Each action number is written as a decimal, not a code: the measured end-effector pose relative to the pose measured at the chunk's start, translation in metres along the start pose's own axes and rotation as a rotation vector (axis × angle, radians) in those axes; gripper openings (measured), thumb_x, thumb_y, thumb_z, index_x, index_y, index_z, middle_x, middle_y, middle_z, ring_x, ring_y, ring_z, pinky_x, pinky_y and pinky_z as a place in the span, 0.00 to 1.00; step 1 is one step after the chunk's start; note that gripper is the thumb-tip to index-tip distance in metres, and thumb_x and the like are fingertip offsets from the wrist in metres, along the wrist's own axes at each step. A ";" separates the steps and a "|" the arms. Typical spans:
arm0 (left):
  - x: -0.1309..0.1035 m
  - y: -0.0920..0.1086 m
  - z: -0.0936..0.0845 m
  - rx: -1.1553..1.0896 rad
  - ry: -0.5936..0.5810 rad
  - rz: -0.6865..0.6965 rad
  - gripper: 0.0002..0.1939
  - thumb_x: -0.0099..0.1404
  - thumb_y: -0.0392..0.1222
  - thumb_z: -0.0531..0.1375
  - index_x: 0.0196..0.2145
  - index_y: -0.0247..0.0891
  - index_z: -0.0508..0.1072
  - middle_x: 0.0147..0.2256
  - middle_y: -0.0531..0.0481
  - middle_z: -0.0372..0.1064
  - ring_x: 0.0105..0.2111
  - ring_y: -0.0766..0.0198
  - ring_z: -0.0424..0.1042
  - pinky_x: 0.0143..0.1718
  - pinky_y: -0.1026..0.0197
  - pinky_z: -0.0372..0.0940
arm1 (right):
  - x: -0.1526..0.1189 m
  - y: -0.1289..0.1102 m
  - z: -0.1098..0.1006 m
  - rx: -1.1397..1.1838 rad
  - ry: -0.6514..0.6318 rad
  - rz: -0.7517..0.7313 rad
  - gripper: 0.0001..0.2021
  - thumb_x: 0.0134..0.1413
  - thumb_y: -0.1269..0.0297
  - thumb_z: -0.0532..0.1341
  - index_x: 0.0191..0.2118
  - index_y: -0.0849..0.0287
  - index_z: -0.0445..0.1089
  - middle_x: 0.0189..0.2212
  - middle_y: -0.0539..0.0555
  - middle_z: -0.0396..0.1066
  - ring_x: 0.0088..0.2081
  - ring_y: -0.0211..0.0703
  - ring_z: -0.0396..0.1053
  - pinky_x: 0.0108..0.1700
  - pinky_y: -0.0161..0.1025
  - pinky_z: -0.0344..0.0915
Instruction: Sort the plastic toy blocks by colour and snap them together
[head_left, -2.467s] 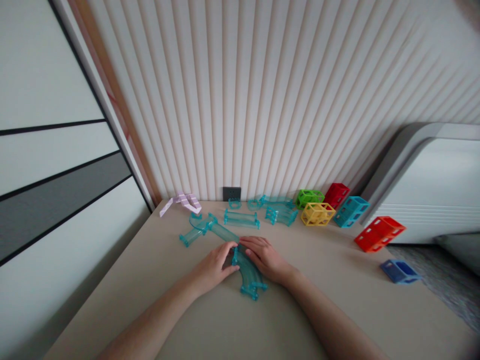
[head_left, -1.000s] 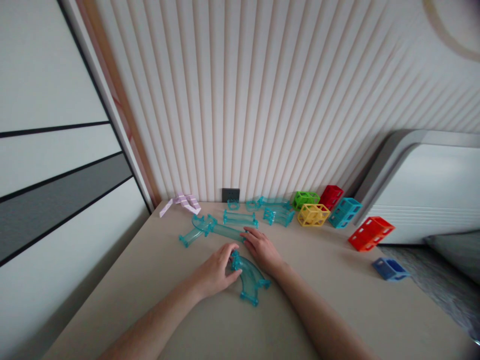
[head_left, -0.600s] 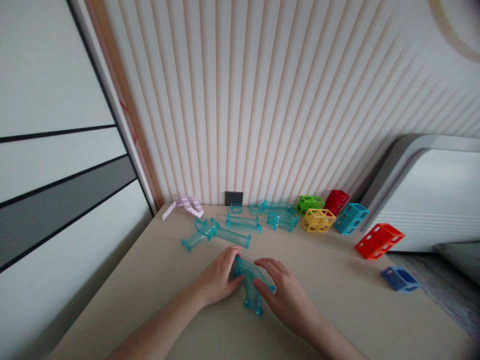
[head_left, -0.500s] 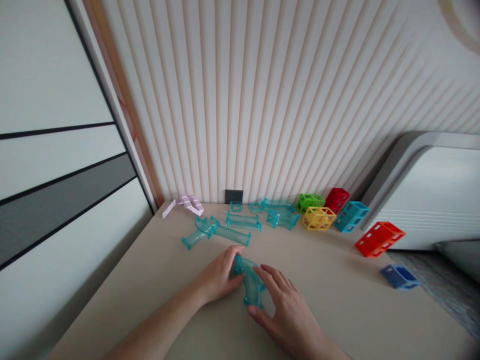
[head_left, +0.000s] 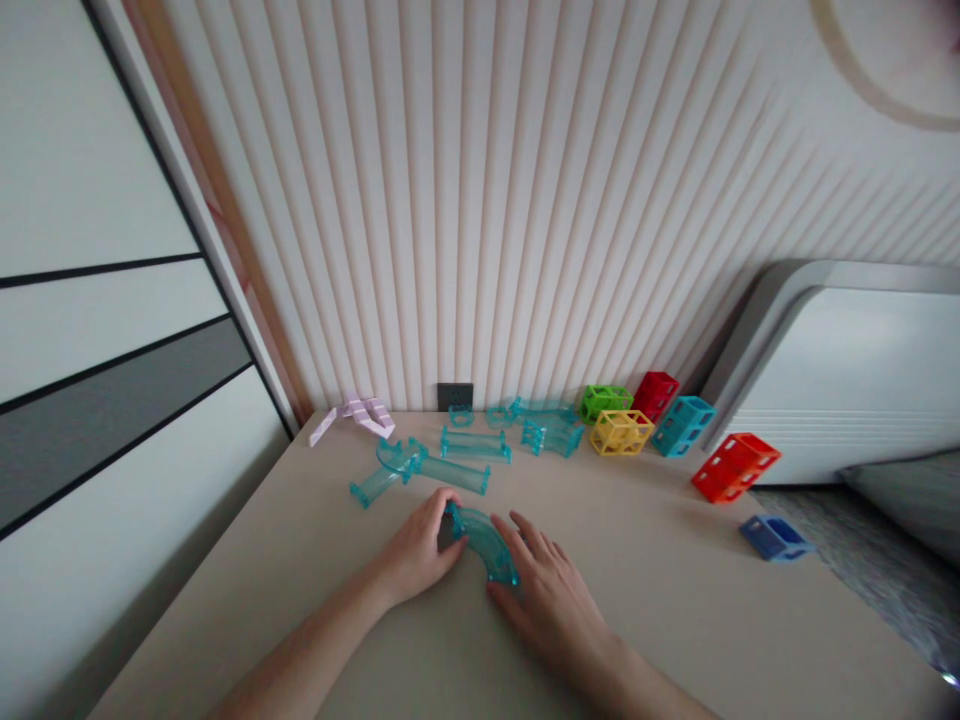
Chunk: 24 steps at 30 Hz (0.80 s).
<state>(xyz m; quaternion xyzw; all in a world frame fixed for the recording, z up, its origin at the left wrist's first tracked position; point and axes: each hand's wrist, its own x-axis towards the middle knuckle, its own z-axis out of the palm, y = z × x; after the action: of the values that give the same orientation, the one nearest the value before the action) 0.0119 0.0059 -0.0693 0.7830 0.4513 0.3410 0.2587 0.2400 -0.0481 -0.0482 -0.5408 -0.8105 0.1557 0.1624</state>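
A curved translucent teal track piece lies on the table between my hands. My left hand grips its upper left end, thumb and fingers on either side. At its lower right end, my right hand has its fingers and thumb closed round the edge of the piece. Beyond them lie a joined teal track assembly, a straight teal piece and a short curved teal piece.
Lilac pieces sit at the table's back left. To the right stand a green block, a yellow block, a teal block, a red-orange block and a blue block. A ribbed wall rises behind.
The curved piece has turned, its lower end swinging to the right and up. My right hand has closed in on that end. The whole view has shifted slightly.
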 end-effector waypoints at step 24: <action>0.003 -0.004 0.010 0.061 0.174 0.057 0.17 0.61 0.31 0.61 0.48 0.41 0.66 0.44 0.46 0.71 0.46 0.56 0.73 0.48 0.52 0.71 | 0.031 0.012 0.006 0.045 0.156 -0.074 0.24 0.63 0.58 0.61 0.63 0.58 0.64 0.55 0.61 0.71 0.54 0.55 0.68 0.58 0.52 0.65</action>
<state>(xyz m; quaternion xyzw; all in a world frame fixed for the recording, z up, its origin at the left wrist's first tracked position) 0.0187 0.0095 -0.0773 0.7704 0.4599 0.4012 0.1847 0.2362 -0.0157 -0.0555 -0.5171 -0.8111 0.1251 0.2430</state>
